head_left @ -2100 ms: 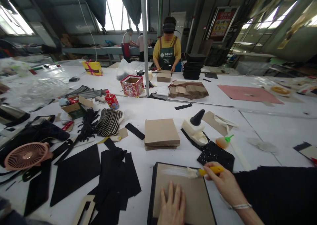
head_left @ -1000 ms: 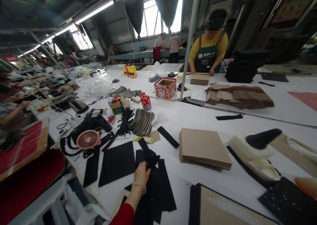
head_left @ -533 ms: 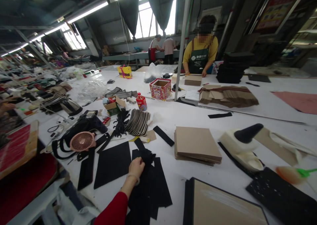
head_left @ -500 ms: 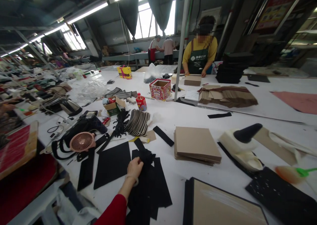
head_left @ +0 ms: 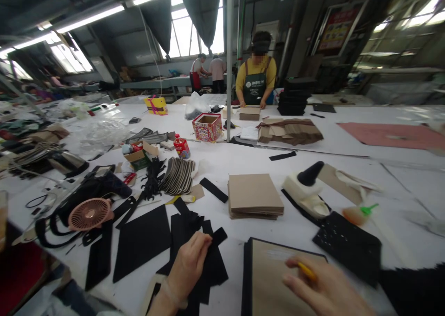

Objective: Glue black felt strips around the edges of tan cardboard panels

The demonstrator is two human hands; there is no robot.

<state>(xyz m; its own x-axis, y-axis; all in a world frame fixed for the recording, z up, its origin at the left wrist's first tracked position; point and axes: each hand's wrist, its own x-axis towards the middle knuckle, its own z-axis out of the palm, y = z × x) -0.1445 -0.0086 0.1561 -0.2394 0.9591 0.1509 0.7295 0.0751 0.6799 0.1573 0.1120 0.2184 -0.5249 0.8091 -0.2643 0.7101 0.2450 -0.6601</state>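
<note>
My left hand (head_left: 189, 260) pinches a small black strip (head_left: 219, 236) above a pile of black pieces (head_left: 212, 269). A clear band circles that wrist. My right hand (head_left: 325, 286), smeared by motion, is over a beige board with black edging (head_left: 269, 279), on top of a stack. Its fingers curl round a yellow stick-like thing (head_left: 307, 271), whose kind I cannot make out. Beyond the hands sits a stack of plain beige boards (head_left: 255, 190). A flat black sheet (head_left: 142, 241) lies left of the pile.
A pink fan (head_left: 91, 214) and curved grey-brown pieces (head_left: 178, 176) lie to the left. Rightward are a white container with a black nozzle (head_left: 306, 190) and an orange thing with a green handle (head_left: 358, 214). A post (head_left: 229, 74) rises mid-table; a co-worker (head_left: 256, 81) stands across.
My left hand has lifted a small black strip from the pile and moved right. My right hand has come into view with the yellow thing. The view has turned right.
</note>
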